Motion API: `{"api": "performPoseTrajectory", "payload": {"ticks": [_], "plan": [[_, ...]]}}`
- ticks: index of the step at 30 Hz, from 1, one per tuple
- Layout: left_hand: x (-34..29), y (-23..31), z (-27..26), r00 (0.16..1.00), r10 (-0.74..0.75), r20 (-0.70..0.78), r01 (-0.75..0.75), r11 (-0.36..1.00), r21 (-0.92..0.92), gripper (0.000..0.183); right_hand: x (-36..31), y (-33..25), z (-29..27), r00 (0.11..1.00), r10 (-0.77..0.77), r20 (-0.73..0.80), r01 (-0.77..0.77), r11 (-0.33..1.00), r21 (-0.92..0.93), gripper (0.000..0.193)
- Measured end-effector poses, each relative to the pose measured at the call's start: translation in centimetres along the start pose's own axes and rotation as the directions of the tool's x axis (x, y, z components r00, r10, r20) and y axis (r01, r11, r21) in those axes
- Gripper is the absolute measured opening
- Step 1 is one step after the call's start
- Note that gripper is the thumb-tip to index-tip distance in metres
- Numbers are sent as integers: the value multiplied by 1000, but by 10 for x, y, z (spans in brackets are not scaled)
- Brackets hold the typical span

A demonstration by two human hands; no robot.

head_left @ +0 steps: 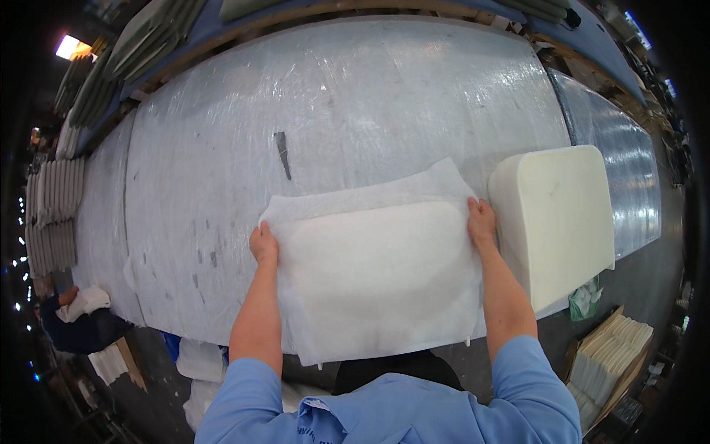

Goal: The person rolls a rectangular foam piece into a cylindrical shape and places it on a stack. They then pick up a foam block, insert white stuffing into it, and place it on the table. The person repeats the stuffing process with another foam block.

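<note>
A sheet of thin white wadding [384, 196] lies over a cushion-shaped foam block [377, 251] at the table's near edge; the block's rounded outline shows through it. My left hand [264, 245] is closed on the sheet's left edge near its far corner. Opposite it, my right hand [481, 220] pinches the right edge, just below the raised far corner. Between the two hands the sheet is spread out, and its lower part hangs toward me. To the right of my right hand stands a stack of cream foam cushion pieces [566, 214].
Clear plastic film covers the wide table [222, 133], with a dark grey strip [283, 155] on it. Folded padded pieces [55, 192] are piled at the left. A carton of foam pieces [610, 359] stands at lower right. Another person's sleeve [78, 325] shows at far left.
</note>
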State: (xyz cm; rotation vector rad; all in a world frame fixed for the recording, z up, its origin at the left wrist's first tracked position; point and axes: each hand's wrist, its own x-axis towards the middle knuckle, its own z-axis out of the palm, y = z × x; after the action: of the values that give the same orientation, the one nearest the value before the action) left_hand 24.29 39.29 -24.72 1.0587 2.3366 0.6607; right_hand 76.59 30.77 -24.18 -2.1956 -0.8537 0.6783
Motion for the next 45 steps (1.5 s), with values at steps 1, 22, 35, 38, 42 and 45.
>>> {"api": "performPoseTrajectory", "payload": {"ticks": [1,22,35,38,42,45], "plan": [[0,0,0,1000,30,2,-30,998,49,46,-1,0,1,1000,19,20,-19,1000,-6,42],[-99,-55,-58,965,20,262,64,950,-307,38,-71,19,-46,997,48,60,-49,998,29,41],[-205,-95,-115,826,-144,545,267,952,-152,46,-169,69,-100,925,141,354,-183,979,88,37],[-232,-110,-109,910,-34,412,145,960,-242,39,-204,86,-95,975,93,203,-79,994,-77,35],[-243,-120,-104,979,-6,203,57,967,-249,37,-223,89,-87,997,60,-43,-61,998,-30,34],[-245,-122,-99,997,17,80,-7,993,-117,39,-233,87,-82,995,-38,-91,31,997,-67,31]]}}
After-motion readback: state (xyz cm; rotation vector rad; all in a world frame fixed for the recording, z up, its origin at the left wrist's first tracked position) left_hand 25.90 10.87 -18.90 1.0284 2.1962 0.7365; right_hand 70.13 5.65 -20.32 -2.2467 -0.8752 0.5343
